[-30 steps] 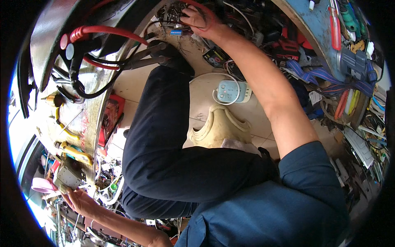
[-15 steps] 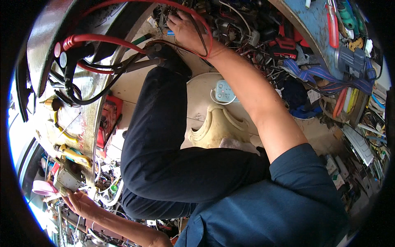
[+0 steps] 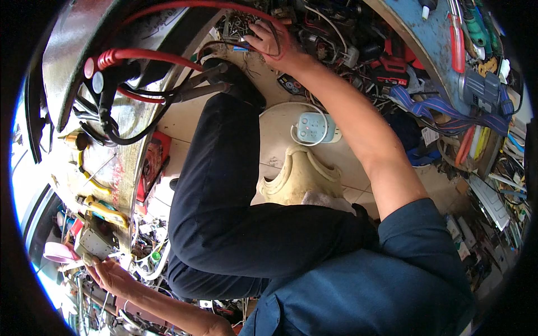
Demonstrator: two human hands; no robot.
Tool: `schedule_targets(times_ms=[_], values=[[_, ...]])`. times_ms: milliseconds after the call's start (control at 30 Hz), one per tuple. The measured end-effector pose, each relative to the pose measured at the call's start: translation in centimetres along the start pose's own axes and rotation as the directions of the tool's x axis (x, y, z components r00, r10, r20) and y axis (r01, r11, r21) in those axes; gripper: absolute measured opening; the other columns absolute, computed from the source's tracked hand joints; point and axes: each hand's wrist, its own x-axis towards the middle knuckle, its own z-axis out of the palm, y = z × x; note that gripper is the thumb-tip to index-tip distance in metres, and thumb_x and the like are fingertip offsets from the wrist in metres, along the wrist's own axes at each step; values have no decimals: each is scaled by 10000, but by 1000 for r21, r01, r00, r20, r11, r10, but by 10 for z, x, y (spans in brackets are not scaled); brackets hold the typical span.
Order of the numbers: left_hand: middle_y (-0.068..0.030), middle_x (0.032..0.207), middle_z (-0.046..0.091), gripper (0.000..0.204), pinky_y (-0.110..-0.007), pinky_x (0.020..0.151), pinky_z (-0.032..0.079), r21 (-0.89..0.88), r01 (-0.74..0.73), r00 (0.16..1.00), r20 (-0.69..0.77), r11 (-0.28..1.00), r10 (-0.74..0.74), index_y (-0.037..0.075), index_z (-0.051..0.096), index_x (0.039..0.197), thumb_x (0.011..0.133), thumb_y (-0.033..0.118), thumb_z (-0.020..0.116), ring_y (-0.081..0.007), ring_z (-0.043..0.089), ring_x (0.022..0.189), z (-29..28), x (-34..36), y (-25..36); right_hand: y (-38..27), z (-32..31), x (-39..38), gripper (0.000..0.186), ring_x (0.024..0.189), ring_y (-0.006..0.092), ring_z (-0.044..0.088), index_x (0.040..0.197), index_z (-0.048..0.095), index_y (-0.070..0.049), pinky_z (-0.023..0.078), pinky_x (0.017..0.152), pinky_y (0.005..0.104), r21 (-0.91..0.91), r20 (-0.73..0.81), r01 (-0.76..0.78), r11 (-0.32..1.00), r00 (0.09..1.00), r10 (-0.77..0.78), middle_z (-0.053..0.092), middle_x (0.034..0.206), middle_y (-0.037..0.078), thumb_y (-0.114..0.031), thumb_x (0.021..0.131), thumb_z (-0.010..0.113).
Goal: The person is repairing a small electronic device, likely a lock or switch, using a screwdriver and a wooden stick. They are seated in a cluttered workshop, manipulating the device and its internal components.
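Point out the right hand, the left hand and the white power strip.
right hand (image 3: 274, 42), head view, back of the hand.
left hand (image 3: 109, 275), head view, palm.
white power strip (image 3: 311, 126), head view, top face.

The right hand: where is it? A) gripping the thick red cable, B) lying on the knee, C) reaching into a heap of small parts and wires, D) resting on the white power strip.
C: the right hand is stretched into the parts pile, away from the power strip.

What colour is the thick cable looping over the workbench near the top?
Red: the thick looping cable shows best in the head view.
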Motion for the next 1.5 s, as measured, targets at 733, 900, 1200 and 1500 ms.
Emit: schedule_targets(times_ms=[733, 900, 1200, 1500], values=[[-105, 1339, 727, 483, -315, 912, 503, -70, -20, 998, 53, 997, 24, 18, 603, 1479, 1018, 92, 726, -159, 670, 1067, -1, 0, -1, -8, -26, 13, 211, 1168, 313, 601, 1000, 696, -57, 551, 992, 453, 13, -121, -24, 1000, 992, 25, 631, 1136, 116, -170, 861, 807], [-138, 1454, 663, 460, -411, 1084, 437, -51, 2, 1000, -2, 999, -2, 2, 585, 1495, 1053, 100, 666, -248, 609, 1283, -2, 3, -2, -6, -23, 17, 296, 1286, 340, 636, 1146, 773, -11, 564, 1047, 475, 24, -15, -63, 998, 998, 64, 721, 1264, 161, -34, 863, 690], [-109, 1340, 732, 453, -258, 849, 497, -110, -13, 999, 40, 994, 17, 10, 617, 1458, 1021, 71, 715, -139, 679, 1080, 12, -2, 3, -4, -6, 27, 264, 1197, 303, 652, 1123, 801, -109, 561, 975, 501, 13, -137, -91, 996, 986, 92, 712, 1224, 79, -68, 884, 696], [-122, 1321, 731, 458, -289, 878, 502, -69, -23, 999, 37, 997, 26, 8, 610, 1461, 1023, 93, 715, -161, 676, 1072, 13, -6, 4, 0, -6, 41, 219, 1130, 322, 681, 1093, 777, -109, 554, 973, 518, 14, -148, -90, 996, 985, 91, 722, 1180, 92, -96, 898, 680]])
